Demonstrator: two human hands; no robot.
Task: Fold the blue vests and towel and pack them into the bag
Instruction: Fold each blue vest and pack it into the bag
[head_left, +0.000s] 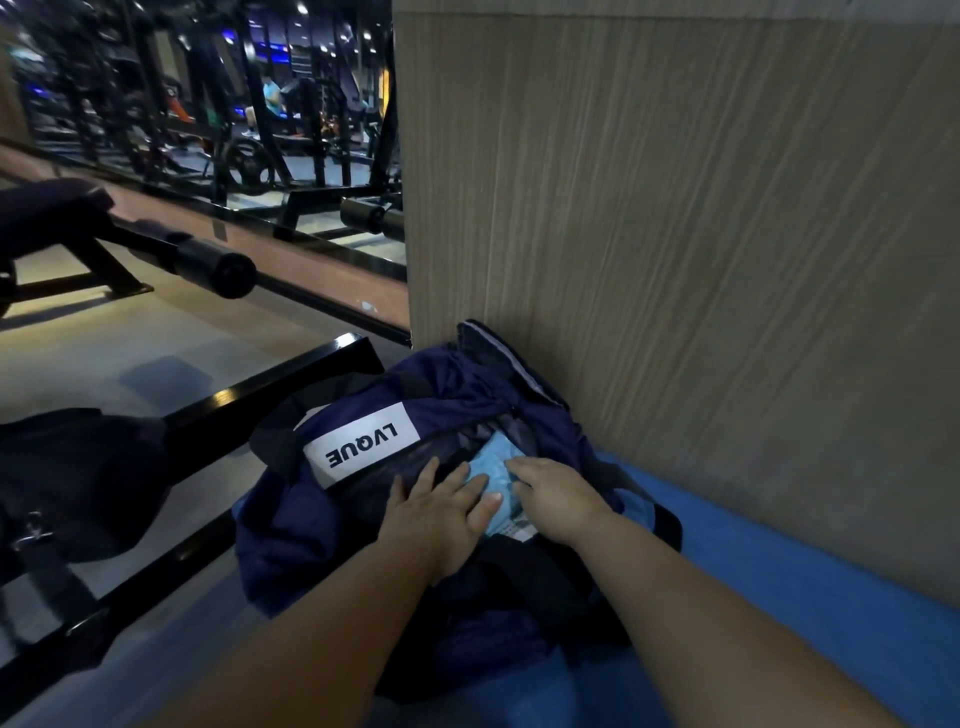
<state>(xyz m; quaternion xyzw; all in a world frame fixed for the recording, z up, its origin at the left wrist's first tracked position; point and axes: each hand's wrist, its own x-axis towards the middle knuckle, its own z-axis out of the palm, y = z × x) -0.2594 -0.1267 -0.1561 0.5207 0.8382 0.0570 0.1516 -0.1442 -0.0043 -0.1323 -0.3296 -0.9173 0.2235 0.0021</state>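
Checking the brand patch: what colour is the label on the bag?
White with black lettering, on the navy bag; the label shows clearly in the head view.

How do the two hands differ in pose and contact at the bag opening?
The left hand lies flat with fingers spread, partly on the navy bag and partly on the light blue cloth. The right hand is curled, its fingertips pressing down into that cloth. Both touch the cloth inside the open bag; neither visibly grips it.

Navy bag (332, 525), light blue cloth (493, 470) inside.
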